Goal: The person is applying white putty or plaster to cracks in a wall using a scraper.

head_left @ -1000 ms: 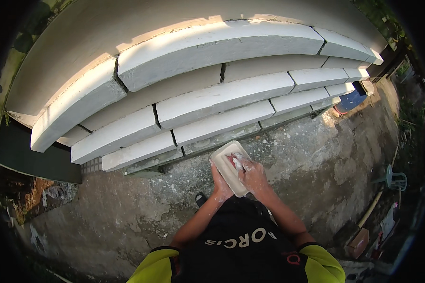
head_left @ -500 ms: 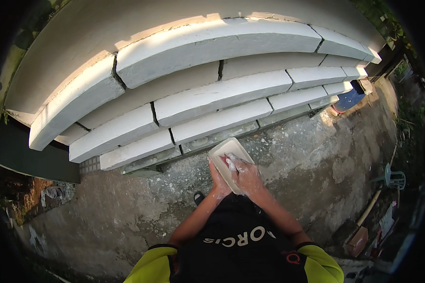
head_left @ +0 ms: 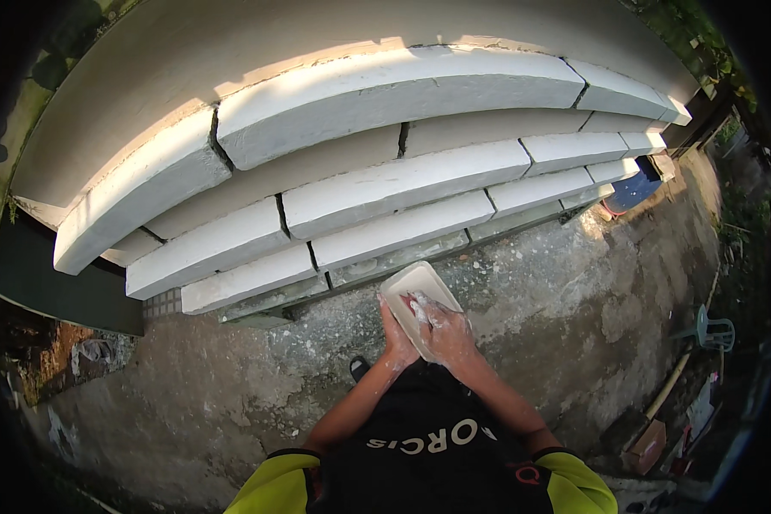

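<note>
A shallow cream-coloured rectangular tray [head_left: 419,278] with rounded corners is held in front of my body, tilted. My left hand [head_left: 394,337] grips it along the left edge, partly hidden by the tray itself. Over the tray's inside, my right hand [head_left: 447,329] is bent with its fingers drawn together, white paste smeared across them. A small reddish patch shows at those fingertips; what it is I cannot make out. Both wrists carry white specks.
Ahead rise white-coated ledges [head_left: 411,176] in curved tiers, split by dark vertical gaps. Stained concrete floor [head_left: 565,343] lies below. A blue container [head_left: 634,190] stands beyond the ledges' right end. At far right are a green plastic chair [head_left: 713,329] and a cardboard box [head_left: 645,445].
The view has tipped slightly, so the ledges sit a little lower in the picture. The tray and both hands have shifted down slightly; my right fingers have moved a little within the tray.
</note>
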Demonstrator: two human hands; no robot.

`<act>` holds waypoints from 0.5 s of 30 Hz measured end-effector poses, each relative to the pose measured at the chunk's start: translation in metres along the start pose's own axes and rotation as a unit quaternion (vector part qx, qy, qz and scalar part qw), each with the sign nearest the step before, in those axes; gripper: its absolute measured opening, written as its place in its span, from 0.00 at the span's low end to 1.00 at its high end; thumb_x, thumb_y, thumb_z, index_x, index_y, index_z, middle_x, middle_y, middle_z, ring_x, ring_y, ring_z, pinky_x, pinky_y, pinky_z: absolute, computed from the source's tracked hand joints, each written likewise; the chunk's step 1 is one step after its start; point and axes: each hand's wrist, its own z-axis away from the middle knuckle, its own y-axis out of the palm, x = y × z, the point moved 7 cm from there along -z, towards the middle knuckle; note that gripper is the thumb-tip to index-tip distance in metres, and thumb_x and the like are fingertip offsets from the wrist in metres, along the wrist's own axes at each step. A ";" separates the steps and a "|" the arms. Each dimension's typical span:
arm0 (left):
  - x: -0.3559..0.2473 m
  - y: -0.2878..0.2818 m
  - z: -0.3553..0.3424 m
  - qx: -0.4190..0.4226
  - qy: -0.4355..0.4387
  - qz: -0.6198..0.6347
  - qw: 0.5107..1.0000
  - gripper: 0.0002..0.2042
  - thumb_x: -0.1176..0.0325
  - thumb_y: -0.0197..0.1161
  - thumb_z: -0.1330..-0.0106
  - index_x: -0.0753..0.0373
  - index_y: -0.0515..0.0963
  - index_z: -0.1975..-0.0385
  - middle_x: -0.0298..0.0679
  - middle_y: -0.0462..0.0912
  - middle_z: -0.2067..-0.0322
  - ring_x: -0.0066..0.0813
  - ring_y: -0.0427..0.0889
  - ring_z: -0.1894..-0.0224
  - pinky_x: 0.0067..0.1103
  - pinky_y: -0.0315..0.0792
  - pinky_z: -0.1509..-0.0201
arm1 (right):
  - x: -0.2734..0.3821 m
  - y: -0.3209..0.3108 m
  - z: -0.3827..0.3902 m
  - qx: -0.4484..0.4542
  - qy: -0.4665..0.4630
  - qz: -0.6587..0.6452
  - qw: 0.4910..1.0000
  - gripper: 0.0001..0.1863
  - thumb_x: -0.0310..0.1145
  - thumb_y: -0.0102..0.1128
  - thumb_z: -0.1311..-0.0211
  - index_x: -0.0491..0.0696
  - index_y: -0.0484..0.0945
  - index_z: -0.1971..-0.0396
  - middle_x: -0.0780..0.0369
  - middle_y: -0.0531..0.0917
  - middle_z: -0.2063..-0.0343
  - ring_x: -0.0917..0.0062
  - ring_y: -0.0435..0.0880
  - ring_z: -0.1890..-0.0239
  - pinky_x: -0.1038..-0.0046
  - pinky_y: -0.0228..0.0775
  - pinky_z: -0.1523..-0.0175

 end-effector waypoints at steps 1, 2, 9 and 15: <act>-0.001 -0.002 0.003 -0.021 0.014 -0.029 0.999 0.34 0.33 0.35 0.36 0.57 0.69 0.47 0.40 0.75 0.52 0.39 0.74 0.49 0.35 0.68 0.42 | 0.003 -0.003 0.000 -0.016 -0.003 -0.012 1.000 0.16 0.25 0.55 0.46 0.44 0.78 0.56 0.50 0.83 0.66 0.55 0.83 0.69 0.62 0.77 0.64; -0.002 -0.004 0.005 -0.042 0.027 -0.059 0.997 0.34 0.33 0.35 0.36 0.57 0.69 0.47 0.40 0.75 0.52 0.39 0.74 0.49 0.35 0.68 0.42 | 0.005 -0.006 -0.001 -0.015 -0.002 -0.013 1.000 0.16 0.25 0.55 0.46 0.44 0.78 0.56 0.50 0.83 0.66 0.55 0.83 0.69 0.62 0.77 0.64; -0.003 -0.003 -0.004 -0.014 0.019 -0.028 0.999 0.34 0.33 0.35 0.36 0.57 0.70 0.48 0.40 0.75 0.52 0.38 0.74 0.49 0.34 0.69 0.43 | 0.005 -0.004 -0.003 -0.029 -0.032 -0.004 0.999 0.19 0.30 0.54 0.46 0.46 0.76 0.52 0.52 0.83 0.69 0.57 0.83 0.74 0.60 0.77 0.68; -0.001 0.013 0.004 -0.034 0.004 0.011 0.999 0.29 0.36 0.37 0.34 0.55 0.72 0.55 0.37 0.76 0.58 0.34 0.75 0.54 0.32 0.71 0.47 | -0.013 0.001 -0.003 -0.021 -0.015 0.025 0.999 0.19 0.31 0.54 0.46 0.48 0.77 0.52 0.50 0.82 0.72 0.57 0.82 0.76 0.59 0.76 0.69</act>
